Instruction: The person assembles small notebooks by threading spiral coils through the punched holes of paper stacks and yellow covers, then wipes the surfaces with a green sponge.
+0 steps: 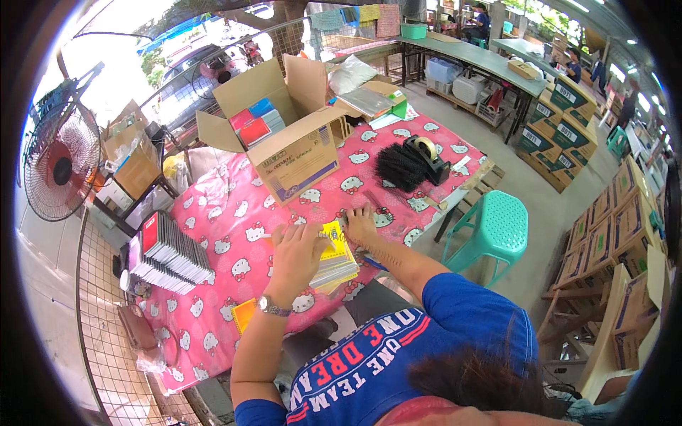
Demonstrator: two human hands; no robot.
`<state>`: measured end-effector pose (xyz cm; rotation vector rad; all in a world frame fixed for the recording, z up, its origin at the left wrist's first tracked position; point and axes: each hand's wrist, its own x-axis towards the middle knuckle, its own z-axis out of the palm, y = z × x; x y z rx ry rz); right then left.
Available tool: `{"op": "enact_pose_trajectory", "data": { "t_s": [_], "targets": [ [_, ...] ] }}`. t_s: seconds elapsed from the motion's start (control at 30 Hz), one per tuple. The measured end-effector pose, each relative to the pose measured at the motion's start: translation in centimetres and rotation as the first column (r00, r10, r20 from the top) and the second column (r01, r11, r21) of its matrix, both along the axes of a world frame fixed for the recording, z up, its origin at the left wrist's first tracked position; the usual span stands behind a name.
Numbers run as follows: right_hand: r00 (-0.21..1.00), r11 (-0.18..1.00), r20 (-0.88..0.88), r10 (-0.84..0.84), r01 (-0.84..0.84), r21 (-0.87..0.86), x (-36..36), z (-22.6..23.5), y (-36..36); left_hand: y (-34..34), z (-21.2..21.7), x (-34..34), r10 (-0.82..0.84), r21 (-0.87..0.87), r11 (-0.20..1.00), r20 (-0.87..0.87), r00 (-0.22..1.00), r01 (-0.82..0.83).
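A stack of spiral-bound notebooks with yellow covers (pixel 334 268) is on the pink tablecloth near the table's front edge. My left hand (pixel 298 248) is curled over the left side of the stack, its fingers at the spiral edge. Against the far right side of the stack is my right hand (pixel 360 226), fingers bent and close to the tablecloth. The two hands grip the stack between them; some fingertips are hidden. Beside my left forearm lies an orange-yellow notebook (pixel 244 314), partly covered by the arm.
An open cardboard box (pixel 298 160) holding red and blue notebooks stands beyond my hands. Dark-covered notebooks (pixel 170 252) are piled at left. A tape dispenser (pixel 426 157) sits by black bristly material (pixel 399 167) at far right. A green stool (pixel 497 224) stands beside the table.
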<state>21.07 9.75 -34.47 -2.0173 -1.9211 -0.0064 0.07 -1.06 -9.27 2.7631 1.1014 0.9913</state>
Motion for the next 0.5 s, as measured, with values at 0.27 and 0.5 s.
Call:
{"op": "enact_pose_trajectory", "data": {
  "t_s": [0.27, 0.5],
  "targets": [
    [0.336, 0.833, -0.921, 0.198, -0.553, -0.023, 2.1, 19.4, -0.2, 0.8, -1.6, -1.6, -0.049, -0.104, 0.992, 0.172, 0.984, 0.068],
    [0.224, 0.266, -0.912, 0.343, -0.955, -0.134, 3.2, 27.7, -4.2, 1.3, -1.1, -0.2, 0.108, -0.024, 0.994, 0.073, 0.991, -0.106]
  ]
}}
